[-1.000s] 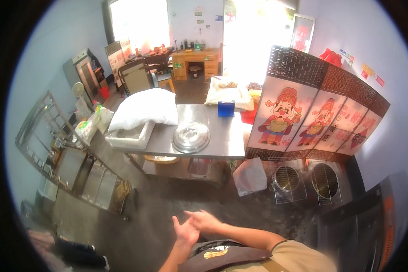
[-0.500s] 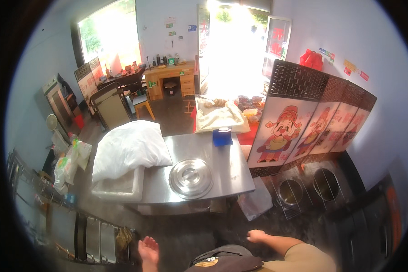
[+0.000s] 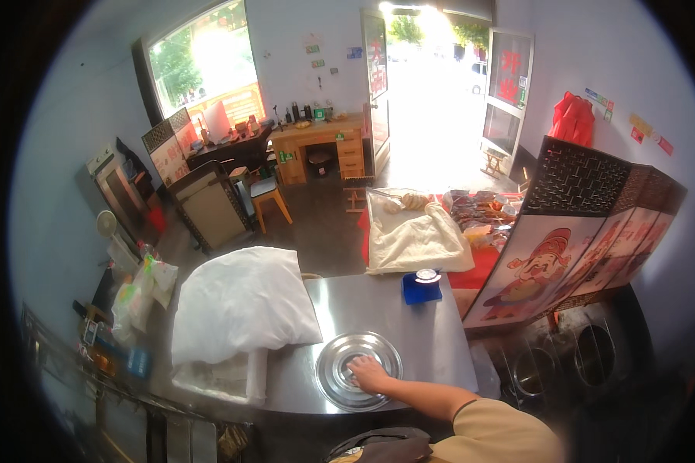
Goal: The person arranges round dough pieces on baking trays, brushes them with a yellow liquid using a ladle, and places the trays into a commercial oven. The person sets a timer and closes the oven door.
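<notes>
Across the near part of the steel table [image 3: 436, 347] reaches my right hand [image 3: 369, 373], its fingers closed over the middle of a round shiny metal pot lid [image 3: 330, 356]. The lid's knob is mostly hidden under those fingers. The lid lies flat near the table's front edge. To its left, a white cloth [image 3: 243, 305] is heaped over a pale, plastic-wrapped box [image 3: 247, 378]. A small blue box [image 3: 422, 290] with a round white top stands farther back, right of the lid. My left hand is out of sight.
Beyond the table lies a tray with cream cloth [image 3: 417, 245] on a red-covered stand with packaged goods. A folding screen [image 3: 540, 266] rises at the right, with two round metal wells [image 3: 534, 372] near its foot. At left are a metal rack [image 3: 189, 432] and plastic bags [image 3: 135, 297].
My right hand has gone forward from near my body onto the pot lid. My left hand has dropped out of view. The table now appears closer.
</notes>
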